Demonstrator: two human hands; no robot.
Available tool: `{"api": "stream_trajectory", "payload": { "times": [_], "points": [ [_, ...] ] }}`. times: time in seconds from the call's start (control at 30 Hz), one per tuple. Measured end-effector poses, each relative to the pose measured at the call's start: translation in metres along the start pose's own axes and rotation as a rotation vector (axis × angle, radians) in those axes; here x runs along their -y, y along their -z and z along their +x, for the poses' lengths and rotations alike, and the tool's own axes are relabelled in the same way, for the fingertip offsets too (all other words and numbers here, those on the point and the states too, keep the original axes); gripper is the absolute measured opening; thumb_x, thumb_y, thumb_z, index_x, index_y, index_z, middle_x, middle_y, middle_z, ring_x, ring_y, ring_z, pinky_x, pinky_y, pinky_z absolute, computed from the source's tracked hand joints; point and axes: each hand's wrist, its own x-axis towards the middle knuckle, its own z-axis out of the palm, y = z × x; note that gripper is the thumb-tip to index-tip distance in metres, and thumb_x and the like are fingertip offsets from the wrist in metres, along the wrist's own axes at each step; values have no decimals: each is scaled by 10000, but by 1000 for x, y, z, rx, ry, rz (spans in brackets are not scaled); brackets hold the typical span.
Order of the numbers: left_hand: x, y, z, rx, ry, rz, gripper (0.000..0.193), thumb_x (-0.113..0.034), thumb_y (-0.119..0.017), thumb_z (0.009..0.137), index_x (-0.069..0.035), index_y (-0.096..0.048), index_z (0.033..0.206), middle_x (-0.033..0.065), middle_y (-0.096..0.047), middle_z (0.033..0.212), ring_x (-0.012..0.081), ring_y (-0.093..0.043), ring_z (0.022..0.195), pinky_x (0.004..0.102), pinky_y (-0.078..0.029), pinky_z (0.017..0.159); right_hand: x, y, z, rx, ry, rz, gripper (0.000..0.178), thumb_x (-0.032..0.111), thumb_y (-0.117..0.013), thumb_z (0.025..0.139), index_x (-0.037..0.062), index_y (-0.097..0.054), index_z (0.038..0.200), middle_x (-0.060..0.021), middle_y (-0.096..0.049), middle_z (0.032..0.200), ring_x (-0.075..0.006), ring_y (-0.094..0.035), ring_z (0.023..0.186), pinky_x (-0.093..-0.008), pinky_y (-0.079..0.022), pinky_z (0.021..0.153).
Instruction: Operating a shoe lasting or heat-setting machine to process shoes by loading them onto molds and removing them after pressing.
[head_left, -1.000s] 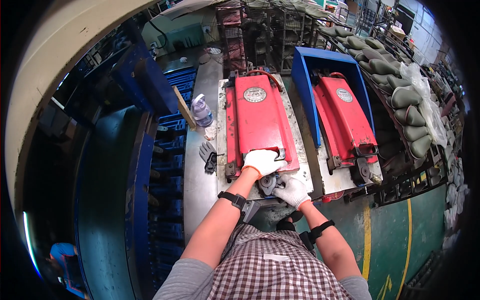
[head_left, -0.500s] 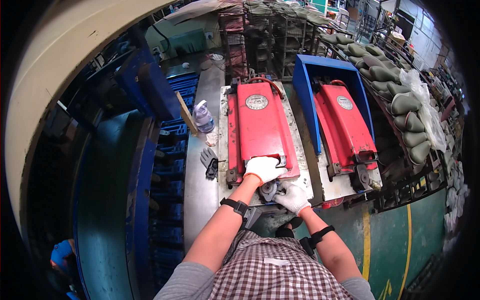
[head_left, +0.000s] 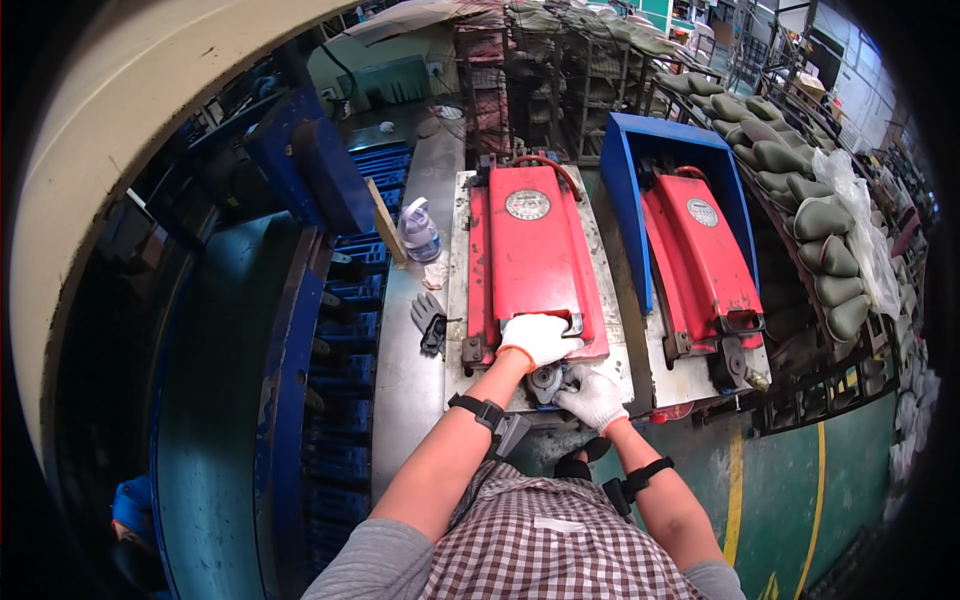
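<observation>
In a white glove with an orange cuff, my left hand (head_left: pixel 538 340) lies over the front end of a red mould press lid (head_left: pixel 537 255), its fingers curled at the handle there. A round metal dial plate sits on the lid's top. Just below and to the right, my right hand (head_left: pixel 594 399), also gloved in white, closes its fingertips on the side of a grey metal latch (head_left: pixel 546 382) with a round hub. The glove hides part of that grip. The lid lies down on its pale base plate (head_left: pixel 456 290).
A second red press (head_left: pixel 705 260) stands to the right under a blue hood (head_left: pixel 628 210). On the metal bench are a clear plastic jug (head_left: pixel 418 230) and a grey glove (head_left: pixel 428 310). Racks of green moulded pads (head_left: pixel 835 220) line the right; blue machinery (head_left: pixel 320 170) stands left.
The whole view has shifted slightly, so the presses appear a little farther right. Both hands keep their places on the lid and the latch.
</observation>
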Motion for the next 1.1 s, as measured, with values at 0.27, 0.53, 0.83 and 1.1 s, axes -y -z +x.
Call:
{"api": "stream_trajectory", "payload": {
  "times": [0.27,0.53,0.83,1.1],
  "points": [
    [4,-5,1,-24,1,-2,577,-631,-583,902,-133,-770,1123,149,-760,1136,342,-723,1059,470,-548,947,3,0,-1,-6,1,-13,453,422,-777,746,67,-720,1022,-201,-749,937,-368,-735,916,-432,-575,855],
    [4,-3,3,-21,-7,0,591,-642,-574,917,-133,-764,1149,144,-756,1161,341,-717,1081,467,-544,963,4,1,-2,-33,13,18,433,416,-791,741,78,-725,1004,-190,-748,919,-355,-738,888,-424,-578,837],
    [1,-3,1,-12,12,-6,567,-631,-584,910,-146,-768,1138,134,-760,1162,330,-720,1079,461,-542,964,0,-1,-1,-15,1,15,432,426,-804,741,87,-750,1004,-169,-755,900,-321,-740,856,-407,-575,831],
    [5,-6,3,-34,4,-14,571,-638,-594,901,-145,-770,1129,134,-766,1136,340,-727,1053,466,-554,937,6,3,-2,-4,-14,34,415,414,-793,746,90,-747,1000,-162,-751,858,-305,-745,825,-402,-578,804]
  ]
}}
